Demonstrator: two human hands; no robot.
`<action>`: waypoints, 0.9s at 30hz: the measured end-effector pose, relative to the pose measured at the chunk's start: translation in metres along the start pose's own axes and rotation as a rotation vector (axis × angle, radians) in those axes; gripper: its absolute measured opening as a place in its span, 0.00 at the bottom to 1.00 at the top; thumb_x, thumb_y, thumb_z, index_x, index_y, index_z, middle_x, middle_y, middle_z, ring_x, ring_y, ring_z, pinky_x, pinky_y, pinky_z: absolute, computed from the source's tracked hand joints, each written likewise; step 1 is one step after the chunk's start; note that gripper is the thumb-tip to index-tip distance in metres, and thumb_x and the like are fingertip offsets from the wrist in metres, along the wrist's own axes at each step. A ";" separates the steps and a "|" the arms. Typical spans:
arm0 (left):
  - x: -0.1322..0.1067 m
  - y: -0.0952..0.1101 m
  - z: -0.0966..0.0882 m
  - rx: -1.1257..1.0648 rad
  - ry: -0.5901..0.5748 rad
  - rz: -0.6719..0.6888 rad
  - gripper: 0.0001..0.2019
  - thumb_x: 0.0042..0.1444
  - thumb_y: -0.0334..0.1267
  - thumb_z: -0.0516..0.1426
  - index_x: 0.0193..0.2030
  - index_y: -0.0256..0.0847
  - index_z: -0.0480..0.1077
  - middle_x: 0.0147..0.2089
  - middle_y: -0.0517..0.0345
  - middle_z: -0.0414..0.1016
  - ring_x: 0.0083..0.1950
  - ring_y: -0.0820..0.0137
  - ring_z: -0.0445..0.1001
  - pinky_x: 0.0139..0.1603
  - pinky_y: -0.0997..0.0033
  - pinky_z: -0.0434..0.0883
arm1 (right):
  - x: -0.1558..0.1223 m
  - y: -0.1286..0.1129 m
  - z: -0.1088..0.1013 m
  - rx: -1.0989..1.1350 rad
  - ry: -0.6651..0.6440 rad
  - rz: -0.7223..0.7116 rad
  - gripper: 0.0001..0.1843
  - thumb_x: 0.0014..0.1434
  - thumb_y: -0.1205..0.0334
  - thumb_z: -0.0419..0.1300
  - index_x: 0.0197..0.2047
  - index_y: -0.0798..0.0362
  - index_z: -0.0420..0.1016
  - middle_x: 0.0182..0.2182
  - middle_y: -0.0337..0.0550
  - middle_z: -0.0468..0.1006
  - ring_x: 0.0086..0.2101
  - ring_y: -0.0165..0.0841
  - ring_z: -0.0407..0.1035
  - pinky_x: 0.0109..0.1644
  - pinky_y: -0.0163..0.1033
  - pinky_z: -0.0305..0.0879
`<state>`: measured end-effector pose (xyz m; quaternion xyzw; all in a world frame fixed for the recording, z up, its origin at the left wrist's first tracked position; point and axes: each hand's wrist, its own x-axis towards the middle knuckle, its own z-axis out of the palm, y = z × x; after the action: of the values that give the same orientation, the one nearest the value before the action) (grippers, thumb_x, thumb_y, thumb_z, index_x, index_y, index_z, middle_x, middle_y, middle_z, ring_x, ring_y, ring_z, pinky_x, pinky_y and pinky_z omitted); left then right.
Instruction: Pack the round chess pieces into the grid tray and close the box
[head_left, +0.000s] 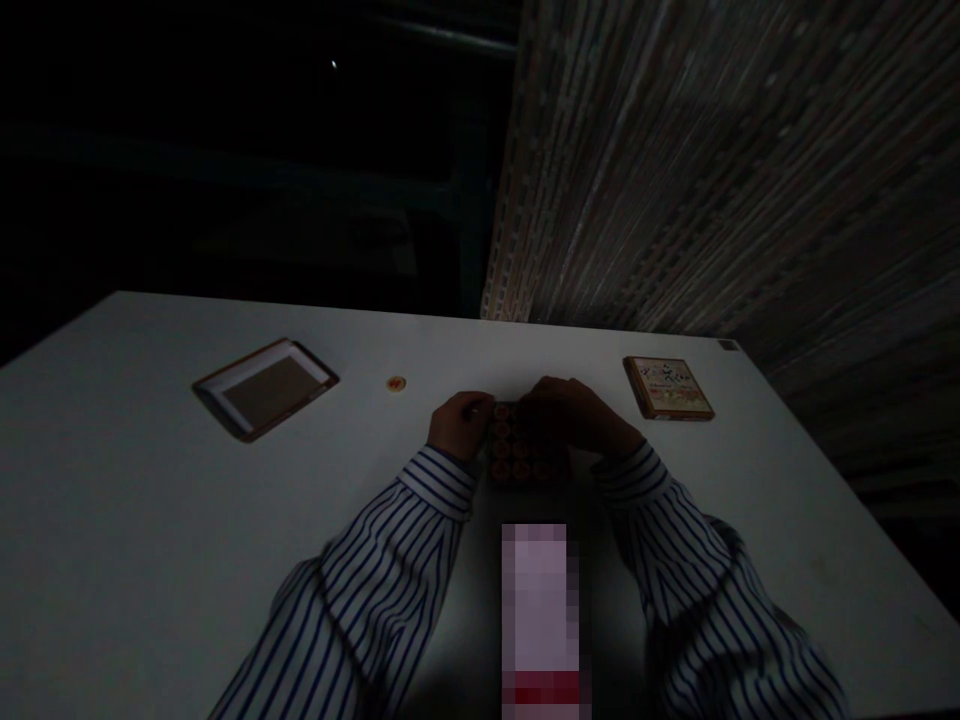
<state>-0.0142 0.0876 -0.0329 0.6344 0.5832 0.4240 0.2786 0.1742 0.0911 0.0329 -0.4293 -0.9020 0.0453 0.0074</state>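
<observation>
A small dark tray (531,486) sits in front of me, with several round xiangqi pieces (520,470) laid in rows inside. My left hand (457,428) is closed at the tray's far left corner, fingers curled against its edge. Over the tray's far right part is my right hand (576,412), bent down with its fingers closed; dim light and the hand itself hide the fingertips and anything in them. A single pale round piece with a reddish mark (396,383) lies on the table, left of my left hand.
On the left of the white table (360,500) lies an open, shallow box part (241,432). A flat box with a printed lid (669,388) lies at the right. Stacked sheets (600,200) rise behind the table. A blurred-out patch (541,610) covers the near middle.
</observation>
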 end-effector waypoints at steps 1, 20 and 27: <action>0.000 0.000 0.000 0.002 -0.002 0.001 0.09 0.51 0.41 0.55 0.34 0.40 0.74 0.36 0.54 0.77 0.38 0.68 0.74 0.42 0.66 0.71 | 0.000 0.000 0.000 0.003 -0.003 -0.002 0.12 0.58 0.63 0.54 0.44 0.51 0.73 0.40 0.47 0.74 0.38 0.32 0.69 0.37 0.35 0.60; 0.000 0.003 -0.002 -0.017 0.009 -0.025 0.10 0.50 0.41 0.55 0.34 0.38 0.74 0.36 0.53 0.77 0.37 0.68 0.74 0.40 0.67 0.71 | -0.003 0.007 -0.004 0.128 0.250 0.003 0.12 0.59 0.63 0.52 0.44 0.55 0.72 0.39 0.48 0.74 0.38 0.32 0.67 0.39 0.36 0.59; -0.001 0.009 -0.014 -0.059 0.123 0.024 0.11 0.50 0.42 0.55 0.33 0.38 0.74 0.34 0.53 0.77 0.34 0.70 0.73 0.38 0.69 0.70 | -0.012 0.006 -0.025 0.204 0.530 0.096 0.12 0.60 0.61 0.50 0.42 0.56 0.72 0.37 0.48 0.75 0.38 0.33 0.68 0.43 0.38 0.60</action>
<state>-0.0219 0.0826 -0.0184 0.6055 0.5790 0.4825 0.2556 0.1875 0.0869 0.0572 -0.4652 -0.8380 0.0225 0.2842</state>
